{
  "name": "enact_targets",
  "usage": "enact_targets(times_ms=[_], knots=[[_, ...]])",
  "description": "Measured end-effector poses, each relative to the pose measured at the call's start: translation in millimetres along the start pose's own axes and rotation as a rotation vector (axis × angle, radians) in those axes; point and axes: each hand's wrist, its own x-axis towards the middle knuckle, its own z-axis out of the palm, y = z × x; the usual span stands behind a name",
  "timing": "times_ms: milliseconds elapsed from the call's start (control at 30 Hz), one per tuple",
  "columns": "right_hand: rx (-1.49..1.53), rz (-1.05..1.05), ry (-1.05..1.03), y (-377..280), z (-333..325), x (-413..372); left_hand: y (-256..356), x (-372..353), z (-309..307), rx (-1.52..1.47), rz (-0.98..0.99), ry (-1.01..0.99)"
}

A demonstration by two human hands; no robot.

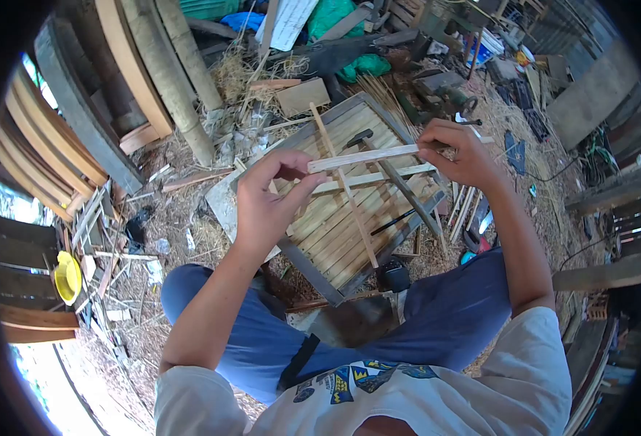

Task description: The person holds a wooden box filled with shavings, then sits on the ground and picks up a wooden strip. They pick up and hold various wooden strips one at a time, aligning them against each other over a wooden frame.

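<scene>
Beneath both hands, a slatted wooden panel (pixel 335 247) lies tilted on the straw-littered ground, just past the person's knees in blue trousers (pixel 451 312). Far out to the left of the left hand, curved planks (pixel 44 138) stand stacked against a wall, and a thick round post (pixel 175 80) leans beyond them. On the panel, under the right hand, rests a hammer (pixel 415 203), its head towards the far edge and its handle pointing back towards the right knee. A thin stick (pixel 353 211) lies diagonally across the slats between the hands.

Held level above the panel is a pale wooden strip (pixel 367 156), spanning from one hand to the other. The left hand (pixel 266 200) pinches its near end between thumb and fingertips. The right hand (pixel 462 152) is clenched around the other end, and a short length pokes out past the knuckles. Well to the left of the left elbow sits a small yellow bowl (pixel 66 276).
</scene>
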Motion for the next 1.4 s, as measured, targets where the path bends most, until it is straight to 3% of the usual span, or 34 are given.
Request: enact_targets(times_ms=[467, 967, 1400], knots=[[0.001, -0.029, 0.063, -0.2, 1.7, -1.2, -14.8, 7.8, -16.6, 0.072, -0.049, -0.023], [0.046, 0.003, 0.082, 1.3, -7.0, -2.2, -27.5, 13.2, -30.2, -0.135, -0.126, -0.031], [0.034, 0.109, 0.116, 14.1, 11.1, 4.9, -42.6, 22.8, -51.3, -0.178, -0.26, 0.136]])
